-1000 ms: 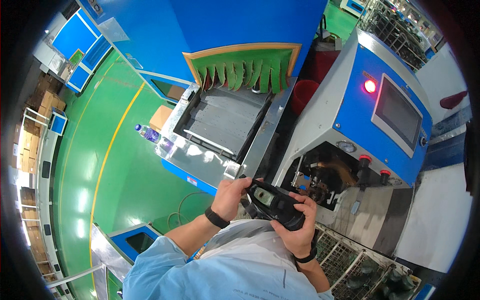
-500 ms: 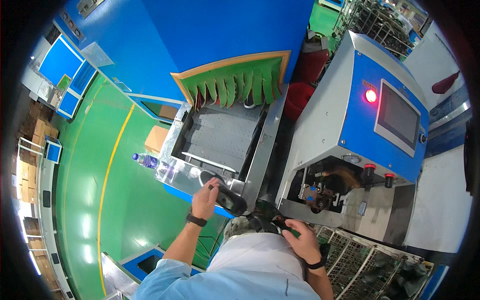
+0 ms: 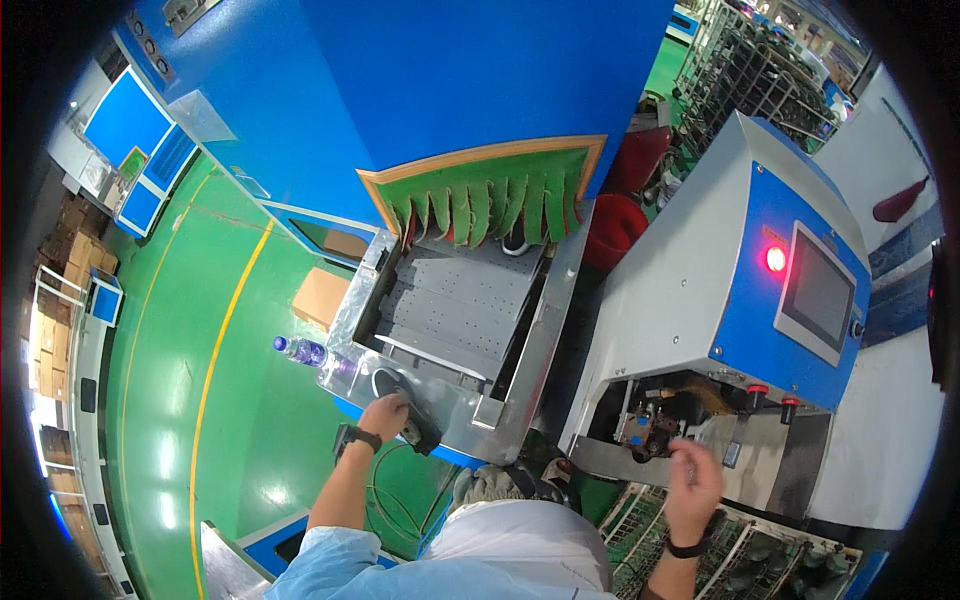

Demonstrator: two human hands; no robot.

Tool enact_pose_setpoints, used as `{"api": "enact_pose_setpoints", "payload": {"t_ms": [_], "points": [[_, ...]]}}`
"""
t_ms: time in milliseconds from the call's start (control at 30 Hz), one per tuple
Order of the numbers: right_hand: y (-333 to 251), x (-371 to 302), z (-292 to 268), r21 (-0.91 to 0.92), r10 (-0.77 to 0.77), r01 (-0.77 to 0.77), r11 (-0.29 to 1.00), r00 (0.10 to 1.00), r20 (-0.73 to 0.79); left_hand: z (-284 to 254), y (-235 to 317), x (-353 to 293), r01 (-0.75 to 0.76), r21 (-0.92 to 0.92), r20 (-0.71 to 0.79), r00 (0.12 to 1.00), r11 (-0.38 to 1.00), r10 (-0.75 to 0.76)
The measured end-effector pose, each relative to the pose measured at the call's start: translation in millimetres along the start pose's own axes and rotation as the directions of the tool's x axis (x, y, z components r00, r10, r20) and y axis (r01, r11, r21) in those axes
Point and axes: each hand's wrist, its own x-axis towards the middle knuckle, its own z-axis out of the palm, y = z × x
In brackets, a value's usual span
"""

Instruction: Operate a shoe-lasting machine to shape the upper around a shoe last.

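Sitting leftmost on the metal ledge (image 3: 460, 408) is a purple-labelled plastic bottle (image 3: 306, 352); beside it, the left hand (image 3: 385, 415) is gripping a dark low-cut shoe (image 3: 421, 427). The shoe is now lying nearer the bottle than a moment ago, on or just above the ledge. Farther right, a perforated grey tray (image 3: 455, 298) is running under a green strip curtain (image 3: 482, 205). The right hand (image 3: 694, 485), blurred, is now hovering by the blue-and-grey machine (image 3: 675, 265), leaving the shoe to one hand; whether its curled fingers are pinching anything, I cannot tell.
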Motion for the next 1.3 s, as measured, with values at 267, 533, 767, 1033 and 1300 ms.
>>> {"api": "enact_pose_setpoints", "payload": {"t_ms": [267,533,767,1033,1300], "points": [[-72.4,148.5,7.4,-0.525,-0.476,0.343,0.779,0.869,-0.138,-6.6,87.4,140.1,-0.084,-0.228,-0.098,0.993,0.97,0.063],[-51.0,151.3,15.4,-0.795,-0.503,0.223,0.564,0.857,-0.116,-11.8,173.9,334.6,0.118,-0.855,0.195,0.975,0.506,0.103],[-44.0,140.1,22.8,-0.795,-0.423,0.211,0.569,0.904,-0.063,-115.4,137.0,475.3,-0.213,0.101,-0.414,0.879,0.972,0.236],[-43.1,162.2,18.1,-0.76,-0.608,0.33,0.56,0.787,-0.107,-107.3,171.1,485.5,0.101,0.125,-0.345,0.937,0.987,-0.052],[-34.8,162.3,15.6,-0.75,-0.641,0.367,0.55,0.762,-0.097,-64.1,128.5,471.4,0.129,-0.174,-0.602,0.771,0.976,-0.209]]}}
